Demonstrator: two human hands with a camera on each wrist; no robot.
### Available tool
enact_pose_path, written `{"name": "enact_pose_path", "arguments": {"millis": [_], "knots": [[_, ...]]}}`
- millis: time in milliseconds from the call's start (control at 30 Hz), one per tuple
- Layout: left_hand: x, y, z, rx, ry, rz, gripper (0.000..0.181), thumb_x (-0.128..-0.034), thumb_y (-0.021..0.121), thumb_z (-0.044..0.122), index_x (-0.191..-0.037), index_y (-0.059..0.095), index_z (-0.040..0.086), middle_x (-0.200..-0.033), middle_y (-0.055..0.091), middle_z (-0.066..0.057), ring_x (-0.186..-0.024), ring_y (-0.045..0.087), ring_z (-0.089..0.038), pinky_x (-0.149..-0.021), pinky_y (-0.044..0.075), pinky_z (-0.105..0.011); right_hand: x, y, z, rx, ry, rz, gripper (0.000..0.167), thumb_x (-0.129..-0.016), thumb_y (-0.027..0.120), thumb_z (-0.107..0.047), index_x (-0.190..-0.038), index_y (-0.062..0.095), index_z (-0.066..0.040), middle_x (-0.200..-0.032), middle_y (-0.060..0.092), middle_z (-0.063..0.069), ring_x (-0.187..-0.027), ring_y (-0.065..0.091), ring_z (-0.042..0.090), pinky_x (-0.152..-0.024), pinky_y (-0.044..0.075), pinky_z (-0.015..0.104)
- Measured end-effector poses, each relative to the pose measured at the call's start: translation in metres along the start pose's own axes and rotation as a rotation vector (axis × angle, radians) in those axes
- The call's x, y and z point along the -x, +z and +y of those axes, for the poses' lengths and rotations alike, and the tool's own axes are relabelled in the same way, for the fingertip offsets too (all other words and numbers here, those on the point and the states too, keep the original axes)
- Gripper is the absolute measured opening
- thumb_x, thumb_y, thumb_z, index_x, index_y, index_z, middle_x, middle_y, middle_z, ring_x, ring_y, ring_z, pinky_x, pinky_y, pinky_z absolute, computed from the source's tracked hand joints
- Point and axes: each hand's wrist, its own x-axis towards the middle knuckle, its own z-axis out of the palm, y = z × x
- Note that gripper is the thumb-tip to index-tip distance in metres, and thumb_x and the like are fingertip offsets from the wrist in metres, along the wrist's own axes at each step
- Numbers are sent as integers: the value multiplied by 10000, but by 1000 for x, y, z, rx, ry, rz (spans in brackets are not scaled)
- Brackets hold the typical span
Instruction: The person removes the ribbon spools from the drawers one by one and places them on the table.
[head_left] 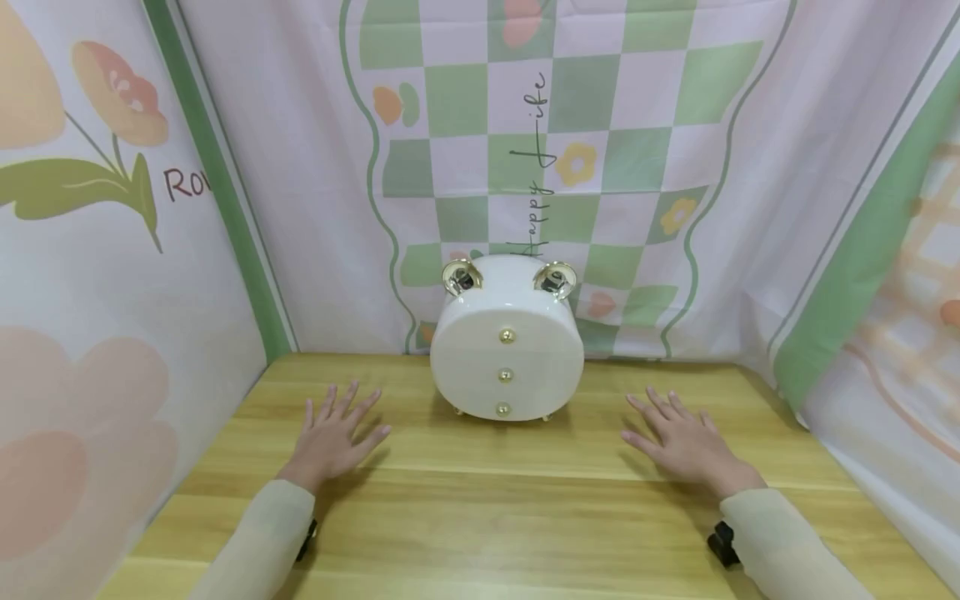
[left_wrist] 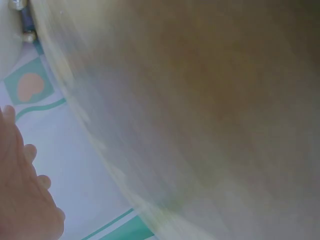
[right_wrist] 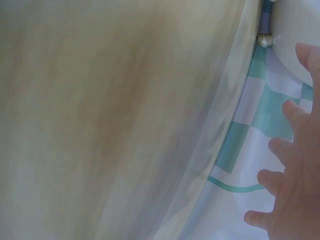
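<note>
A glossy white, rounded box (head_left: 480,358) stands upright on small gold feet at the back middle of the table. Three gold knobs run down its front, and two gold-rimmed round ears sit on top. To the box's left is my left hand (head_left: 330,442), palm down with fingers spread, holding nothing. My right hand (head_left: 688,443) mirrors it on the other side, its fingers also spread and apart from the box. Part of the white box (right_wrist: 295,30) shows beyond the right hand (right_wrist: 300,165) in the right wrist view. The left wrist view catches the left hand (left_wrist: 25,190) at its edge.
A wooden table (head_left: 480,517) with a yellowish grain lies under both hands. Behind the box hangs a green and white checked curtain (head_left: 457,100). Printed fabric (head_left: 90,292) closes off the left side, and another curtain (head_left: 885,250) the right.
</note>
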Motion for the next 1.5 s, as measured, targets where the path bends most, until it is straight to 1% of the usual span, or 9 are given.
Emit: {"name": "enact_pose_path", "arguments": {"millis": [167,300,467,667,900,1100,1233,1333,1500], "knots": [[-1,-1,0,7,-13,-9,728,-990,395,664,-1586,309,257,-1642,137,-138,-1479,40,-483,-1115,-56,-697,0,-1,-1,-1,-6,-6,731,-1013,427,-607,-1590,299,-176,-1616,182,234,-1422,158,562,-1032,57,799],[-3,-4,1,34,-21,-8,736,-988,384,677,-1592,289,266,-1640,136,-140,-1477,43,-488,-1111,-35,-710,0,-3,-3,-8,-17,-9,729,-1017,419,-605,-1582,315,-156,-1615,195,229,-1422,193,546,-1029,82,799],[-8,-6,2,113,-24,-15,744,-1001,360,669,-1608,232,258,-1644,101,-156,-1472,15,-496,-1095,-35,-730,-1,-5,-1,-21,-35,-21,743,-1021,393,-614,-1583,307,-135,-1614,205,226,-1422,231,520,-1028,142,787],[-16,-8,4,201,-11,-25,727,-1028,349,621,-1618,187,229,-1644,88,-182,-1461,20,-523,-1096,10,-737,-2,-8,1,-75,-47,-38,740,-1027,412,-589,-1594,274,-133,-1612,204,234,-1417,248,517,-1013,158,800],[-23,-13,8,360,-14,-17,708,-1043,369,574,-1621,174,215,-1647,97,-193,-1467,52,-510,-1070,69,-765,-3,-12,0,-158,-79,-31,717,-1032,478,-521,-1579,302,-92,-1589,228,277,-1383,280,553,-982,242,796],[-31,-20,17,475,-4,11,658,-1052,408,519,-1618,176,276,-1645,159,-152,-1473,130,-456,-1049,142,-773,-5,-15,-4,-246,-115,-17,687,-1034,521,-463,-1547,344,-42,-1559,302,273,-1373,315,534,-1018,290,737],[-39,-25,24,534,30,44,636,-1060,425,480,-1614,196,268,-1631,213,-142,-1466,176,-437,-1058,158,-761,-7,-15,-8,-292,-112,-26,660,-1037,524,-451,-1536,365,-50,-1526,370,257,-1323,406,506,-991,353,716],[-46,-29,27,562,67,76,628,-1064,450,438,-1608,221,224,-1610,270,-150,-1440,256,-434,-1069,206,-733,-8,-16,-12,-316,-113,-35,640,-1035,524,-458,-1518,401,-57,-1496,424,235,-1262,487,478,-950,413,689],[-57,-37,35,628,83,114,591,-1064,471,413,-1595,249,272,-1535,398,-168,-1353,424,-404,-1049,323,-682,-11,-18,-18,-325,-139,-28,592,-1038,531,-435,-1479,457,-47,-1471,468,216,-1217,537,448,-934,449,656]]}}
